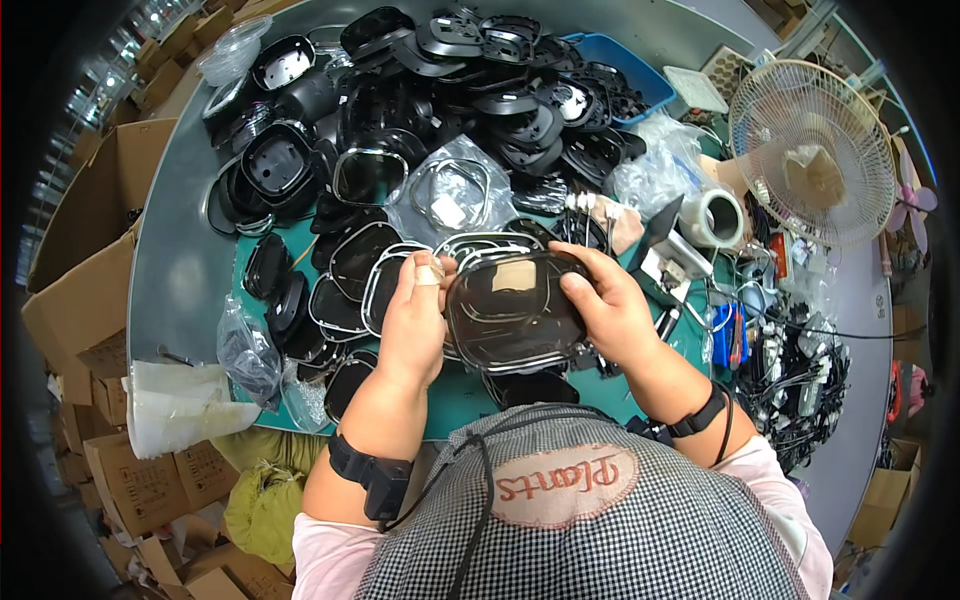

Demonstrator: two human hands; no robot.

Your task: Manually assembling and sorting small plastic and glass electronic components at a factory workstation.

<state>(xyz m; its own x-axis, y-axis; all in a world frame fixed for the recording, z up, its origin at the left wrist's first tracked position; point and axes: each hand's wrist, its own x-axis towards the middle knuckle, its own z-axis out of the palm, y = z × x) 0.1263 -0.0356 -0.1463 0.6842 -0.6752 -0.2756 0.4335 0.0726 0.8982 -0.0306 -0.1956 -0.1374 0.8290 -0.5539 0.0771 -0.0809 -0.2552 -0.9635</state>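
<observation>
A glossy black rounded-square cover with a shiny rim is held level in front of me, over the green mat. My right hand grips its right edge, thumb on top and fingers along the far side. Against the left edge, my left hand is closed with its fingers curled, partly hidden; pale tape wraps one finger. Silver-rimmed frames lie in overlapping rows just beyond and left of my left hand. More dark covers sit beneath the held one, partly covered by it.
Black plastic housings are heaped across the table's far side, beside a blue bin. A wire-caged fan stands at far right, above tangled cables. Clear bags lie at left. Cardboard boxes crowd the floor.
</observation>
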